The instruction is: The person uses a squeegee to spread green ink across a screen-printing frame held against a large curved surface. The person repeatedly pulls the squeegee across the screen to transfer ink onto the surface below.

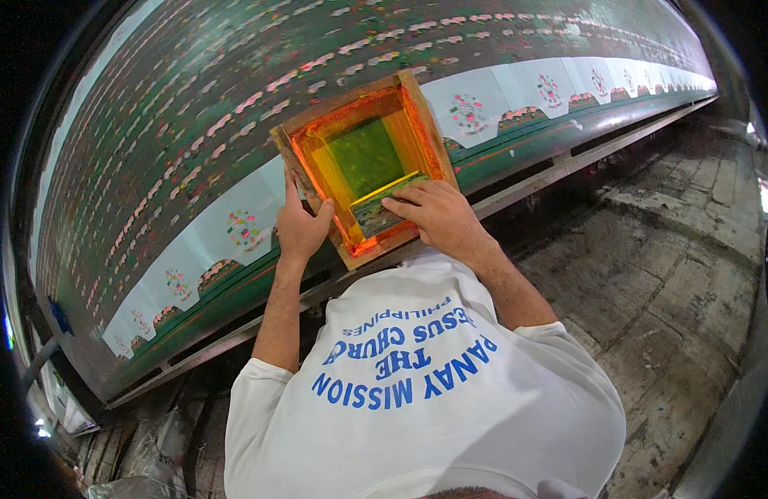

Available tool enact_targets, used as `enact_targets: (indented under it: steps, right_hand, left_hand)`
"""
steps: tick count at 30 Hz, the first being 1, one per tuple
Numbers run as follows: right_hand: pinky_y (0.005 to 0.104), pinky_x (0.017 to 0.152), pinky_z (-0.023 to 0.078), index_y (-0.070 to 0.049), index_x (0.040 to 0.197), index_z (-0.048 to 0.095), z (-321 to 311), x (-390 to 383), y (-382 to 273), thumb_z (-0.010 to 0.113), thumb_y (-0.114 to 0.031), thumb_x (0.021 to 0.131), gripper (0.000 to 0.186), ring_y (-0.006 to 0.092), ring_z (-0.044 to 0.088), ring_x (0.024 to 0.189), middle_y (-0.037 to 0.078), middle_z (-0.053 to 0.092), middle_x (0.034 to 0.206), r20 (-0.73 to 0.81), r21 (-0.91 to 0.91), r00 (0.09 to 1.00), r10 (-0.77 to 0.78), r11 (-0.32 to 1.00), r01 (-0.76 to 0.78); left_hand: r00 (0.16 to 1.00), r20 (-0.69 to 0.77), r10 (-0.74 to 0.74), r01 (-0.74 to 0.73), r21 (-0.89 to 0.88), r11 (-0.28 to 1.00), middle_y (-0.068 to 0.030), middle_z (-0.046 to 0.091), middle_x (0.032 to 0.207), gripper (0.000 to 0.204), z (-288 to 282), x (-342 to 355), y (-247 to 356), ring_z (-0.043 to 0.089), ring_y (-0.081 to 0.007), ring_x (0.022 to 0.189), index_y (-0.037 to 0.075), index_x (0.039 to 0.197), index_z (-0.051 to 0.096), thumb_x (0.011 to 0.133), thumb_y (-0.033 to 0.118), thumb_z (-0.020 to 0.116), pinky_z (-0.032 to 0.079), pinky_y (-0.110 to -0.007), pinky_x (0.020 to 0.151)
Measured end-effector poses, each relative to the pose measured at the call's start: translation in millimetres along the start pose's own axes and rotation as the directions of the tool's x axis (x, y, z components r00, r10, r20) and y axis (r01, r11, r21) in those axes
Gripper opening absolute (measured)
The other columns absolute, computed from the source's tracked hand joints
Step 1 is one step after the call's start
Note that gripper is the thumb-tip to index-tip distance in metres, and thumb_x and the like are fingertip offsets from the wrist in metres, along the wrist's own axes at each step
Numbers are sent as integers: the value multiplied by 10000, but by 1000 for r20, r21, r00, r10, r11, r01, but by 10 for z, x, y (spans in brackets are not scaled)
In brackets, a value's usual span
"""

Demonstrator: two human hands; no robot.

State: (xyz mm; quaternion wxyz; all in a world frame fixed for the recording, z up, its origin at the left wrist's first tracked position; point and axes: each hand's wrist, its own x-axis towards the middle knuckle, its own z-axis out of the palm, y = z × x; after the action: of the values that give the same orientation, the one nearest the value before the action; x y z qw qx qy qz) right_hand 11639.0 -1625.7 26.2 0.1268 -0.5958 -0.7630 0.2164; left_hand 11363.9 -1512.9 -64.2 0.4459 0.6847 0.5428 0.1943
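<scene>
A wooden screen-printing frame, stained orange inside, rests tilted over the near edge of a long printing table. Its yellowish mesh has a darker green square in the middle. My left hand grips the frame's left side, thumb over the rim. Inside the frame, near its lower side, lies a squeegee with a yellow blade edge and a dark, smeared handle. My right hand is closed on the squeegee's right part, fingers over the handle. What lies under the frame is hidden.
The dark green table is covered with rows of pink and white paint marks. Along its near edge runs a line of white cut pieces with round multicoloured prints. A metal rail borders the table, beside a worn concrete floor.
</scene>
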Motion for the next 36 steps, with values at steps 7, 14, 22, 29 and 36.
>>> enact_targets:
  steps: [7,14,22,29,36]
  right_hand:
    - [459,1100,543,-157,1334,786,-600,-399,1080,733,-93,886,456,290,701,1235,58,769,1298,-107,-87,994,-39,996,30]
    - [432,1084,556,-123,1306,776,-968,-623,1901,710,-107,917,394,280,696,1209,65,764,1265,-139,-97,987,-76,993,63]
    - [416,1034,568,-112,1253,763,-1001,-655,2071,682,-183,960,312,273,707,1176,59,759,1174,-120,-167,977,-176,974,155]
    - [477,1049,574,-100,1262,804,-1271,-182,2264,682,-60,943,344,329,730,1195,117,796,1201,139,15,985,-101,995,100]
    - [493,1046,581,-155,1315,814,-1222,840,2378,650,-77,975,385,333,731,1185,113,794,1211,75,-86,996,-48,995,54]
  left_hand:
    - [998,-33,56,-56,21,998,-140,812,867,1081,986,389,821,788,-279,716,-95,1745,166,931,256,784,626,-398,689]
    - [1000,-13,10,-11,-27,1000,-173,828,1022,993,1756,703,1191,810,-285,857,-85,1715,268,931,240,783,635,-408,794]
    - [995,-30,90,-91,-34,995,-217,793,1317,898,1809,731,1200,797,-324,1165,-30,1698,343,946,148,801,610,-406,1004]
    - [995,-60,78,-76,25,997,-221,785,1344,956,1837,696,1178,794,-292,1190,-14,1736,294,945,148,803,612,-403,1011]
    - [993,-54,108,-111,-66,992,-213,801,1306,941,1859,732,1089,808,-321,1143,11,1763,244,1014,233,769,623,-407,970]
